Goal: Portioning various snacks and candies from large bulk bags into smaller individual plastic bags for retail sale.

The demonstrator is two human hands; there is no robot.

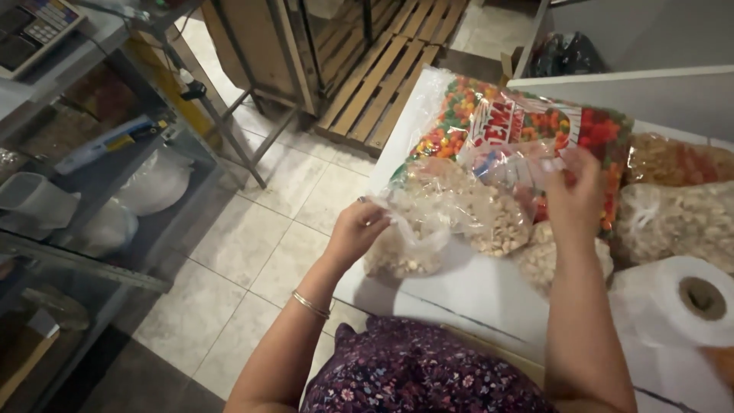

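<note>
My left hand (pixel 356 229) pinches the left edge of a clear plastic bag of pale puffed snacks (pixel 466 210) on a white counter (pixel 466 287). My right hand (pixel 573 191) grips the right side of the same bag's top, lifted above the counter. A smaller filled bag of the same pale snacks (pixel 397 252) sits under my left hand. Behind lies a big printed bag of colourful round snacks (pixel 527 122).
More clear bags of brownish snacks (pixel 673 199) lie at the right. A roll of thin plastic bags (pixel 680 302) stands at the near right. To the left are metal shelves (pixel 115 176) with a scale (pixel 30 27), and a wooden pallet (pixel 382 69) on the tiled floor.
</note>
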